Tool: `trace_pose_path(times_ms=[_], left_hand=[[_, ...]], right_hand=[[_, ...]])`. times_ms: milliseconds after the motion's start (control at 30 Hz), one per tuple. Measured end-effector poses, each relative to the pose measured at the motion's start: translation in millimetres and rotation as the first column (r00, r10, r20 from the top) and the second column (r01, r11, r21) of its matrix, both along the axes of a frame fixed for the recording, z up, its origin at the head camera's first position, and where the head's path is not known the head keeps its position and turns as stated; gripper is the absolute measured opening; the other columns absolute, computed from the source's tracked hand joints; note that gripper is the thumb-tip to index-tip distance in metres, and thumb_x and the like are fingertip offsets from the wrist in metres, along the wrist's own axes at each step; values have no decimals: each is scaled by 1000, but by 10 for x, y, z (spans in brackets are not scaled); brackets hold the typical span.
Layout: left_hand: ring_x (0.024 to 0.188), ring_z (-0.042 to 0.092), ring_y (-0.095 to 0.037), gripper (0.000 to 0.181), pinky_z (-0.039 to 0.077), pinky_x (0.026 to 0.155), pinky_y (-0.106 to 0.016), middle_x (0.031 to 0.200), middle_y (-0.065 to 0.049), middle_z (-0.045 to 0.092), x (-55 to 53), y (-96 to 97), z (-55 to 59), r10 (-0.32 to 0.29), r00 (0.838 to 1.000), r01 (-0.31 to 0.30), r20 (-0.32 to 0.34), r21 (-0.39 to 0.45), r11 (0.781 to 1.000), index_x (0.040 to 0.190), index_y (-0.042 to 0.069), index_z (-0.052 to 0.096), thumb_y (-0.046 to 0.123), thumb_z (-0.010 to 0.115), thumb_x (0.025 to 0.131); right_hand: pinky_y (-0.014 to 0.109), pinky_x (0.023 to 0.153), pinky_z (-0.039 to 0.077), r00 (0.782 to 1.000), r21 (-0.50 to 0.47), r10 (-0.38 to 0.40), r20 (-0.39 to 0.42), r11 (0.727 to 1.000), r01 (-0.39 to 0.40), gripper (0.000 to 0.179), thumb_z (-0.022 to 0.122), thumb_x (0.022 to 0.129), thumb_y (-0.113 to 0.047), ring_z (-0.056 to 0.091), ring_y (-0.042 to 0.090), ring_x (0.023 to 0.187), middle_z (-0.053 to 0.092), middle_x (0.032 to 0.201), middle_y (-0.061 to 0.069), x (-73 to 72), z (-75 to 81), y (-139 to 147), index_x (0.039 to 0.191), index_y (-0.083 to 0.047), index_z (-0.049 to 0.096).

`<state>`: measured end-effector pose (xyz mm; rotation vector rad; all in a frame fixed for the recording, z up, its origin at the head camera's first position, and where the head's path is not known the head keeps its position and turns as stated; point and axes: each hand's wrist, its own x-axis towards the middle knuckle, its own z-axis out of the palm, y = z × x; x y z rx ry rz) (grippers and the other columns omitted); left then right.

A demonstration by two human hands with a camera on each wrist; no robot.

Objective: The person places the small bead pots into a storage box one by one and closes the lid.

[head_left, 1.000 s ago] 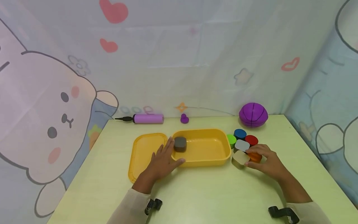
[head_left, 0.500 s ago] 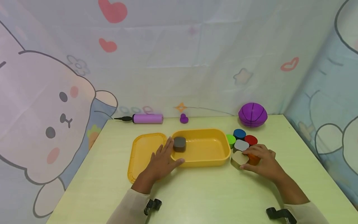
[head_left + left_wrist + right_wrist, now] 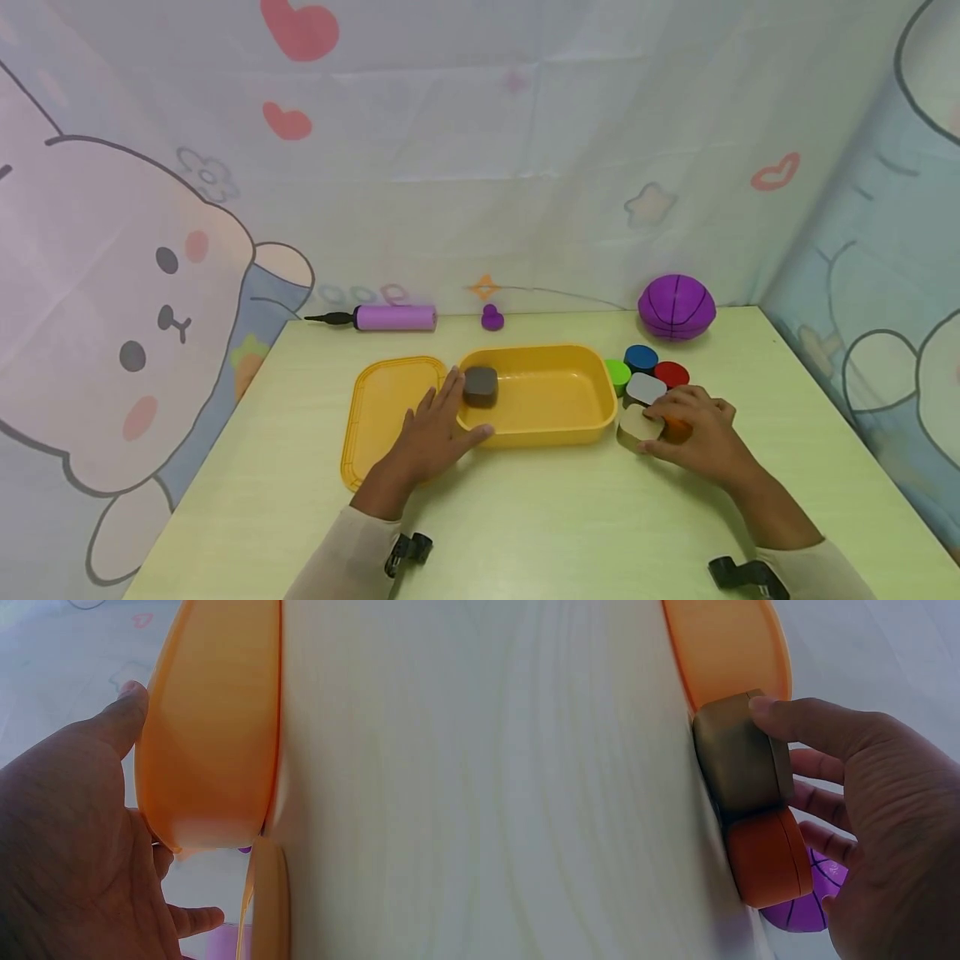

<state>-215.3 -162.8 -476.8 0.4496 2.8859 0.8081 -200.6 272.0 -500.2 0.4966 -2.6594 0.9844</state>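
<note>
My left hand (image 3: pixel 429 437) rests spread at the left end of a yellow plastic tub (image 3: pixel 551 438). Its thumb lies along the tub's near side, and the left wrist view shows the thumb against the wall. Inside the tub, at the left, sits a dark grey rounded box (image 3: pixel 480 387). With thumb and fingertips my right hand (image 3: pixel 701 437) pinches a small gold lidded box (image 3: pixel 739 757), which stands on the table right of the tub. An orange lidded box (image 3: pixel 769 859) stands against the gold one, partly hidden under the hand in the head view.
Behind the gold box cluster silver (image 3: pixel 646 388), green (image 3: pixel 618 376), blue (image 3: pixel 641 358) and red (image 3: pixel 672 374) boxes. A yellow lid (image 3: pixel 382 421) lies left of the tub. Along the back are a purple ball (image 3: pixel 677 307), a small purple knobbed piece (image 3: pixel 492 317) and a lilac hand pump (image 3: pixel 395 317).
My right hand has shifted slightly left, and its thumb and fingers have closed in on the gold box. The left hand keeps its place at the tub.
</note>
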Motion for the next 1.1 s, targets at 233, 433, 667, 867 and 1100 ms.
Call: trace_pose_path(times_ms=[233, 433, 667, 867, 1100], left_hand=[[171, 11, -48, 103, 9, 127, -85, 186, 7, -1, -8, -10, -22, 1, 1000, -1, -3, -11, 1000, 178, 22, 7, 78, 52, 103], [171, 11, -47, 104, 8, 128, -85, 186, 8, -2, -1, -19, -17, 4, 1000, -4, 4, 0, 1000, 178, 23, 7, 78, 52, 102], [171, 11, -47, 105, 10, 128, -84, 186, 9, -3, -22, -12, -32, 5, 1000, -5, 0, -10, 1000, 178, 25, 6, 81, 50, 102], [171, 11, -47, 105, 10, 128, -84, 186, 9, -2, -18, -4, -17, 1, 1000, -1, -1, -11, 1000, 178, 24, 6, 80, 51, 102], [171, 11, -47, 105, 10, 128, -84, 186, 8, -3, -12, -8, -22, -2, 1000, 2, 3, -7, 1000, 178, 24, 5, 79, 51, 102]], right_hand=[[64, 101, 25, 999, -86, 38, -15, 996, -39, 43, 99, 77, -12, 48, 10, 124, 76, 121, 9, -12, -38, -9, 117, -13, 84], [19, 109, 39, 992, -185, 79, -99, 978, -97, 43, 97, 76, -1, 49, -8, 119, 75, 119, 9, -20, -45, -26, 116, -10, 84], [2, 111, 36, 982, -280, 90, -167, 950, -135, 45, 89, 77, 14, 54, -9, 122, 72, 122, 13, -48, 27, -30, 119, -3, 82], [4, 106, 45, 973, -324, 82, -215, 934, -151, 46, 86, 78, 17, 59, -8, 123, 71, 125, 14, -72, 119, -96, 120, -1, 80], [6, 100, 49, 959, -352, 112, -262, 914, -203, 47, 86, 78, 17, 59, -5, 125, 72, 129, 15, -137, 228, -281, 122, 0, 80]])
